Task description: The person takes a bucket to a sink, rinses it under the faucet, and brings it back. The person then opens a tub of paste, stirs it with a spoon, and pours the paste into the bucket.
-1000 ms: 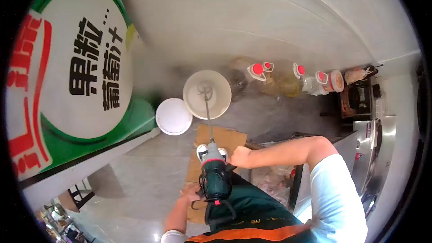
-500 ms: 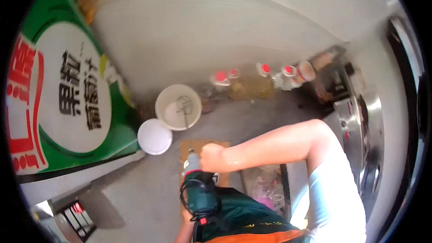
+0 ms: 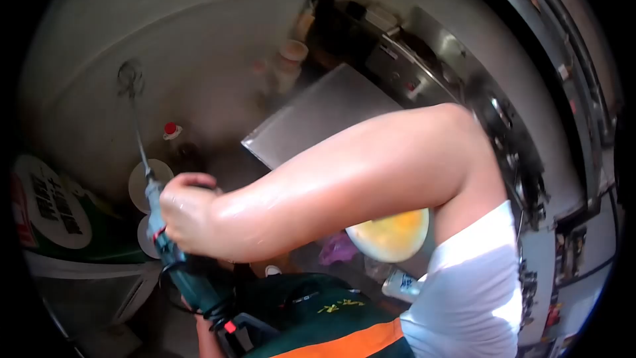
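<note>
A green power drill (image 3: 189,273), with a grey front and a long whisk attachment, points up and to the left. My right hand (image 3: 189,215) is closed around its front end. The wire head of the whisk (image 3: 131,78) is raised in front of the pale wall. Beside the drill's rear body is my left hand (image 3: 187,302), closed against it, with most of its fingers hidden behind the tool. A black cord loops around the drill. Behind the whisk's shaft stands a white bucket (image 3: 140,187), and a white round lid or tub (image 3: 146,237) is partly covered.
A metal-topped surface (image 3: 324,116) lies beyond my right forearm. Stainless stove equipment (image 3: 404,69) runs along the right wall. Under my arm are a bowl with yellow contents (image 3: 391,235) and a purple bag (image 3: 336,249). A red-capped bottle (image 3: 172,130) and green carton (image 3: 99,235) stand left.
The drill's whisk has come up out of the white bucket and now hangs in the air. The view has swung right, bringing the metal surface and yellow-filled bowl into sight.
</note>
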The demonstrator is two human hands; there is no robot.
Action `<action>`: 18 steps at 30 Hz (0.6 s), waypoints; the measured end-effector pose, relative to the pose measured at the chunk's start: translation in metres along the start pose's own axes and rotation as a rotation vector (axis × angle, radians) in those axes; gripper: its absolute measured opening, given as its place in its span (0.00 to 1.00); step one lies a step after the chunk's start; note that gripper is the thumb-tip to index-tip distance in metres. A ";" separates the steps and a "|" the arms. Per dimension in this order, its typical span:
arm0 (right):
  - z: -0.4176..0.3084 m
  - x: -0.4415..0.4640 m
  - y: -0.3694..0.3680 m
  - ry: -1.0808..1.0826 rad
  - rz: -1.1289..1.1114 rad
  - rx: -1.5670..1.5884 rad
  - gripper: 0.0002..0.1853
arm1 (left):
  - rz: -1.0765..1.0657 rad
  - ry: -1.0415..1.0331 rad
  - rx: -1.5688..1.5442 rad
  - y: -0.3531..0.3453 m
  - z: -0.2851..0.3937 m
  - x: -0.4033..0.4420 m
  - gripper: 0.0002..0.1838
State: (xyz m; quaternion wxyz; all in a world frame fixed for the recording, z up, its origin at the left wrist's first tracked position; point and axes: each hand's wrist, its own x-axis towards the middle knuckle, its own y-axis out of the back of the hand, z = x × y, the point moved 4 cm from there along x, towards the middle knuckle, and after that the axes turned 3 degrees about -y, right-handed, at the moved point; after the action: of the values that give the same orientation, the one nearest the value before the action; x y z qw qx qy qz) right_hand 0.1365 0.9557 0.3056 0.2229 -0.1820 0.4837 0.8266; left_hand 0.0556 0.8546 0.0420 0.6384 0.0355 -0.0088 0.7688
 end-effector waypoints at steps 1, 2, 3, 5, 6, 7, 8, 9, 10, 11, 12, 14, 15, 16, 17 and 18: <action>-0.001 -0.024 0.003 -0.042 -0.019 -0.023 0.07 | -0.051 -0.094 0.006 -0.012 0.026 0.001 0.16; -0.003 -0.047 0.001 -0.085 -0.034 -0.035 0.06 | -0.090 -0.173 0.014 -0.022 0.046 0.001 0.16; -0.001 -0.069 -0.002 -0.129 -0.046 -0.042 0.06 | -0.122 -0.237 0.030 -0.034 0.058 0.006 0.15; 0.000 -0.102 -0.028 -0.297 -0.012 0.143 0.04 | -0.107 -0.231 0.079 -0.046 0.057 0.016 0.15; -0.001 -0.121 -0.041 -0.389 0.057 0.202 0.04 | -0.054 -0.166 0.145 -0.048 0.034 0.028 0.17; -0.005 -0.136 -0.055 -0.476 0.125 0.258 0.04 | -0.006 -0.098 0.208 -0.051 0.010 0.041 0.19; -0.009 -0.155 -0.065 -0.507 0.185 0.243 0.05 | -0.061 -0.177 0.400 -0.058 0.020 0.049 0.21; -0.011 -0.172 -0.075 -0.530 0.244 0.225 0.06 | -0.110 -0.251 0.590 -0.071 0.029 0.062 0.24; -0.011 -0.186 -0.094 -0.589 0.229 0.228 0.06 | -0.196 -0.344 0.523 -0.088 0.052 0.075 0.26; -0.010 -0.196 -0.115 -0.656 0.214 0.237 0.06 | -0.242 -0.399 0.538 -0.101 0.057 0.092 0.26; -0.008 -0.207 -0.138 -0.705 0.217 0.243 0.06 | -0.301 -0.441 0.620 -0.116 0.060 0.110 0.26; -0.010 -0.229 -0.168 -0.805 0.221 0.246 0.06 | -0.449 -0.506 0.736 -0.149 0.069 0.138 0.26; -0.014 -0.239 -0.178 -0.853 0.226 0.231 0.06 | -0.525 -0.537 0.768 -0.165 0.070 0.150 0.25; -0.027 -0.246 -0.194 -0.896 0.232 0.216 0.06 | -0.539 -0.630 0.744 -0.184 0.050 0.159 0.25; -0.041 -0.254 -0.207 -0.937 0.232 0.202 0.05 | -0.556 -0.701 0.705 -0.201 0.033 0.164 0.22; -0.049 -0.262 -0.211 -0.991 0.195 0.213 0.05 | -0.575 -0.699 0.725 -0.217 0.030 0.162 0.21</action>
State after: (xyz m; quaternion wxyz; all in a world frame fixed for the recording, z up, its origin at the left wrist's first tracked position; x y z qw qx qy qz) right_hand 0.4742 0.9538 0.2662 0.3647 0.3011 0.4163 0.7765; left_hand 0.2409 1.0519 0.0761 0.7278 0.5045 0.0547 0.4613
